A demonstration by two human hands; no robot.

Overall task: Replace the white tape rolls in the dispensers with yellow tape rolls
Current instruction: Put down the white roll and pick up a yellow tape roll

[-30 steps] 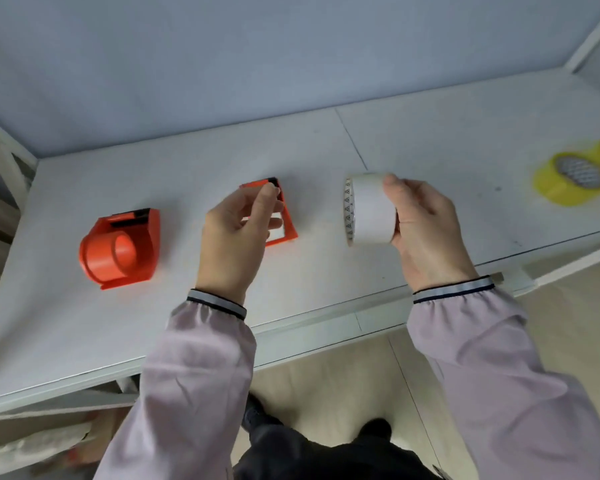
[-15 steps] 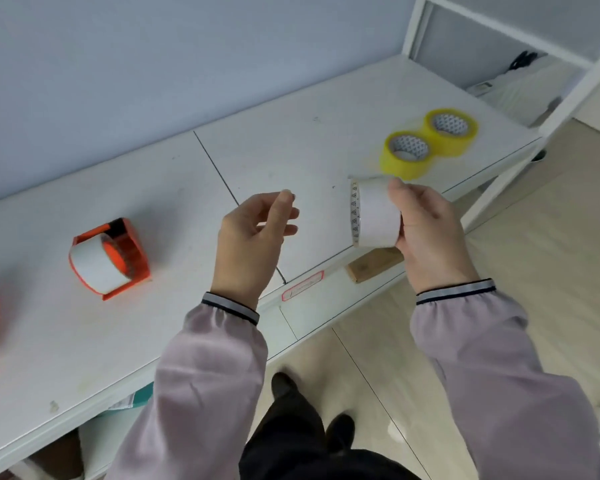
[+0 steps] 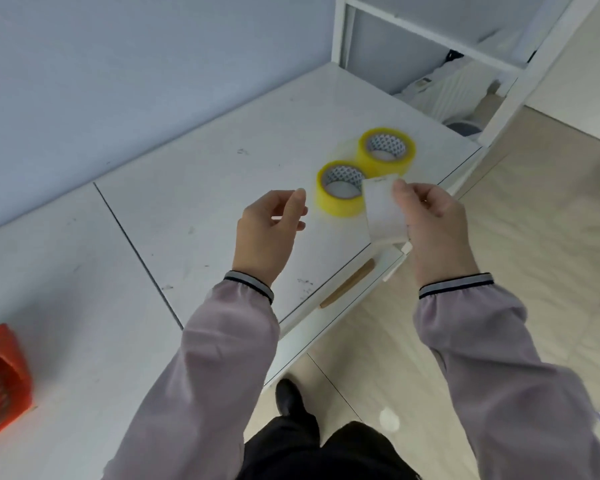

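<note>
- The right hand (image 3: 430,216) is gripping the white tape roll (image 3: 383,211) above the table (image 3: 187,209) edge, likely to set it aside
- The left hand (image 3: 271,223) is hanging empty, fingers loosely curled, free for the two yellow rolls (image 3: 340,202) lying just beyond
- An orange dispenser (image 3: 0,375) is sitting far left

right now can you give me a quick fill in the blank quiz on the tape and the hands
1. The white tape roll is held in the ____ hand.
2. The number of yellow tape rolls lying on the table is ____.
3. The left hand holds ____.
4. The dispenser at the left edge of the view is coloured ____.

Missing words: right; two; nothing; orange
</note>
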